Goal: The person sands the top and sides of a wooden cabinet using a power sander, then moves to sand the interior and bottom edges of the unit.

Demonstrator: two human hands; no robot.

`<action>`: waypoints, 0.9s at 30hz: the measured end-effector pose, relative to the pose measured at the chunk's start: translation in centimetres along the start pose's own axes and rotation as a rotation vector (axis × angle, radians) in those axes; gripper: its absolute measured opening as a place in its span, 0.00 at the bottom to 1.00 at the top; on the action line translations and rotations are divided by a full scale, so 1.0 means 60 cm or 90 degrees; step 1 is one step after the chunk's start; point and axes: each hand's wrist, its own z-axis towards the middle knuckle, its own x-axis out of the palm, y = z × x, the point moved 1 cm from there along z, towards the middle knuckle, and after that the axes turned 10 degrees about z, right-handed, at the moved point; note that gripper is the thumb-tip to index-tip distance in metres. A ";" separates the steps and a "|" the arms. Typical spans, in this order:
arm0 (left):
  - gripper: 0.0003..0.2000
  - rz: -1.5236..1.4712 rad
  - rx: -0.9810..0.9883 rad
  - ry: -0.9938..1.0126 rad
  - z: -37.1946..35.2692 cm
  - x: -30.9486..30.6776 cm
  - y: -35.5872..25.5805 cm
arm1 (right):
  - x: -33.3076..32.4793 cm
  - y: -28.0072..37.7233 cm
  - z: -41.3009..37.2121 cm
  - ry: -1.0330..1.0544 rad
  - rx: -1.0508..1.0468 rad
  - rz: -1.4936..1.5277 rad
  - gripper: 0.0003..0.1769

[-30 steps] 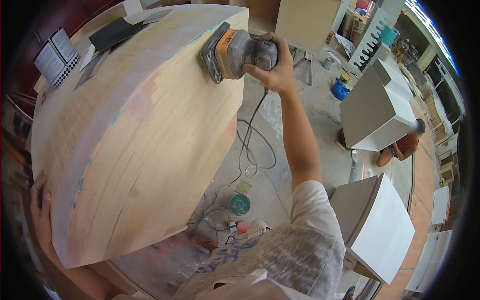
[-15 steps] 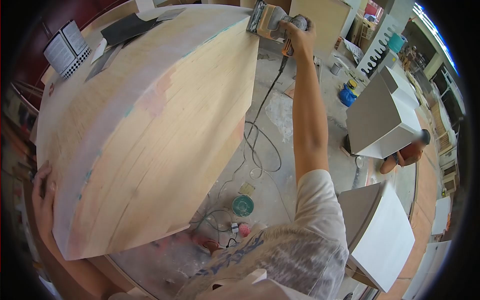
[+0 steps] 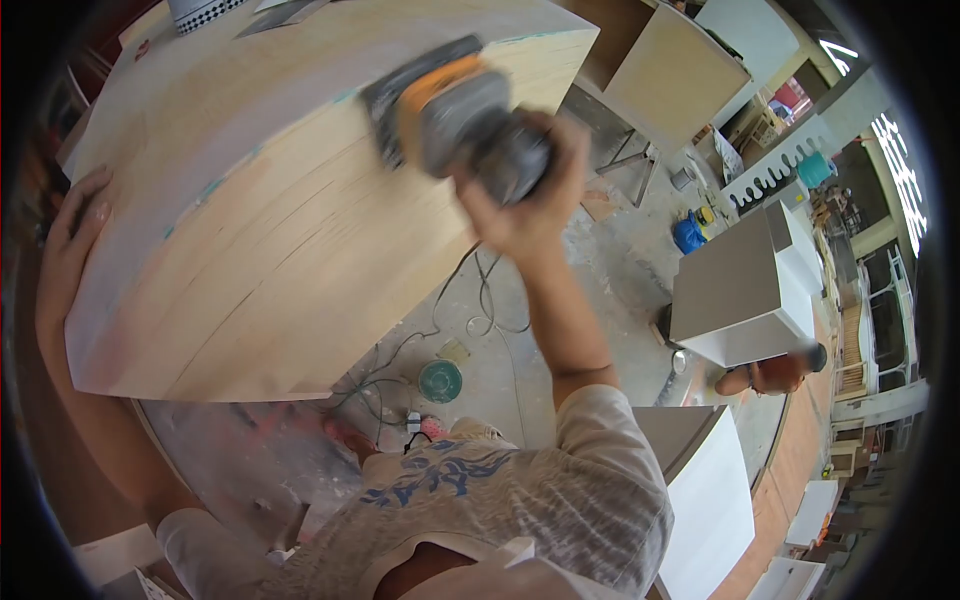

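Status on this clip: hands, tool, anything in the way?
Right hand shut on sander, blurred, against the wood panel. Left hand flat on the panel's edge. Cord hangs below, clear of the sander.

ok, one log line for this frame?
right hand: grip shut on sander | sander: pad against curved wood panel, motion-blurred | left hand: open, flat on panel's left edge

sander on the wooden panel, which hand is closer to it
Right. The right hand grips the sander, pressing it against the wooden panel. The left hand lies flat on the panel's left edge, well apart from the tool.
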 end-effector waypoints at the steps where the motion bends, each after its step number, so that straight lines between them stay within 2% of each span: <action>1: 0.20 -0.001 -0.005 -0.011 -0.003 0.000 -0.006 | 0.014 0.030 -0.017 0.025 -0.015 0.008 0.35; 5: 0.20 0.002 0.004 -0.024 -0.005 -0.001 0.003 | 0.033 0.080 -0.058 0.105 -0.022 0.017 0.35; 12: 0.21 -0.013 -0.014 -0.017 -0.005 0.002 0.002 | 0.007 0.026 0.011 0.052 -0.111 -0.003 0.34; 18: 0.22 -0.033 -0.036 0.002 -0.011 0.002 -0.010 | 0.015 0.036 -0.044 0.103 -0.087 0.047 0.31; 20: 0.23 -0.012 0.013 -0.010 -0.009 0.001 -0.010 | 0.005 0.024 -0.024 0.144 -0.132 -0.004 0.33; 22: 0.23 -0.004 -0.002 -0.009 -0.006 0.000 -0.004 | -0.002 -0.001 0.006 0.079 -0.128 -0.006 0.34; 25: 0.23 -0.004 -0.010 -0.017 -0.003 0.001 -0.003 | -0.008 -0.031 0.045 0.036 -0.098 -0.015 0.34; 27: 0.23 -0.006 -0.006 -0.029 -0.004 0.005 -0.007 | -0.008 -0.030 0.066 -0.121 0.222 0.070 0.36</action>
